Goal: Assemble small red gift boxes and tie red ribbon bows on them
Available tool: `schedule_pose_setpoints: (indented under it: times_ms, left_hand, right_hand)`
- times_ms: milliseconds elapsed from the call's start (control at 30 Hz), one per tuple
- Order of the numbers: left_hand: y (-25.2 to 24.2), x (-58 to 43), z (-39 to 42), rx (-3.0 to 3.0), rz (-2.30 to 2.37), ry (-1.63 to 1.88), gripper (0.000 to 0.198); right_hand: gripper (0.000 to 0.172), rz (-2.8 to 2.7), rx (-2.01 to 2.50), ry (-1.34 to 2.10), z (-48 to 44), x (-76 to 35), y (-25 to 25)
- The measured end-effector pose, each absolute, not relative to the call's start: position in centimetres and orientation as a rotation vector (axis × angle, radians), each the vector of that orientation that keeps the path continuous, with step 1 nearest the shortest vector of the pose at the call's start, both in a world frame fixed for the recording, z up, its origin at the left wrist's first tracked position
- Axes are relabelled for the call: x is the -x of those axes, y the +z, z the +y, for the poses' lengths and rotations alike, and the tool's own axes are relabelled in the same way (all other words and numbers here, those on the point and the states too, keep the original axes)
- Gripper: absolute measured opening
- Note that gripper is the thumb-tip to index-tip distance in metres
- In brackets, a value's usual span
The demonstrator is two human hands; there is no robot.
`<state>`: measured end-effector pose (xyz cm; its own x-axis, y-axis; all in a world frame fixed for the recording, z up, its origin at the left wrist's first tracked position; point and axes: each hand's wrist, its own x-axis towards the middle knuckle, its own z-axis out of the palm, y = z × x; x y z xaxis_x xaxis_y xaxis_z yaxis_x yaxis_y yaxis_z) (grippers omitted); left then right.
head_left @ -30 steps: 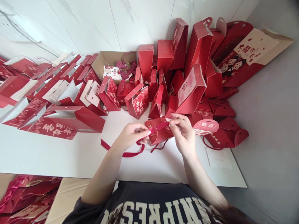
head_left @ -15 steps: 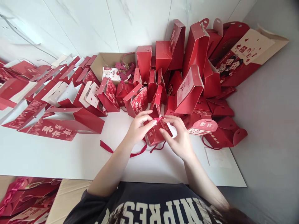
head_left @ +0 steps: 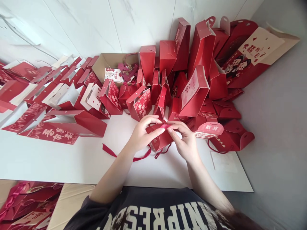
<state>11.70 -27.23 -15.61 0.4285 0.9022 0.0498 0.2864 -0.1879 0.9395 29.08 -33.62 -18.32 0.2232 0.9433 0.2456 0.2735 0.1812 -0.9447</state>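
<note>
A small red gift box rests on the white tabletop in front of me. My left hand grips the box's left side, thumb and fingers pinched at its top. My right hand pinches a red ribbon at the top of the box, next to my left fingertips. The ribbon's long loose end trails left across the table below my left wrist. A thin cord loop hangs under the box.
Many red gift boxes and bags are piled behind and to the right. Flat unfolded red bags lie in rows at the left. An open cardboard box sits at the back. A carton with red items is at lower left.
Both hands have closed in together at the top of the box. My right hand moved from holding the ribbon stretched to the right to pinching it beside my left fingertips.
</note>
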Motion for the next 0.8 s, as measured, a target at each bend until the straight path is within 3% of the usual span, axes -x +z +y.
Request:
schedule_pose_setpoints:
  times_ms: [233, 400, 567, 667, 800]
  left_hand:
    - [-17.7, -8.2, -28.5, -1.699, 1.385, 0.807, 0.042]
    - [-19.2, -7.6, -29.7, -1.687, 1.141, 0.754, 0.023]
    - [-19.4, -7.0, -29.9, -1.332, 0.913, 0.655, 0.031]
    - [-18.9, -6.5, -29.7, -1.322, 0.930, 0.675, 0.027]
    - [-18.3, -5.9, -29.9, -1.644, 1.225, 1.100, 0.015]
  right_hand:
    - [0.013, -1.263, 1.335, 0.770, -33.5, -28.9, -18.8]
    - [0.011, -1.306, 1.327, 0.746, -33.4, -28.6, -18.9]
    - [0.012, -1.336, 1.345, 0.735, -33.4, -28.4, -19.0]
    - [0.013, -1.370, 1.358, 0.714, -33.5, -28.3, -19.0]
    - [0.013, -1.381, 1.368, 0.664, -33.7, -28.2, -19.0]
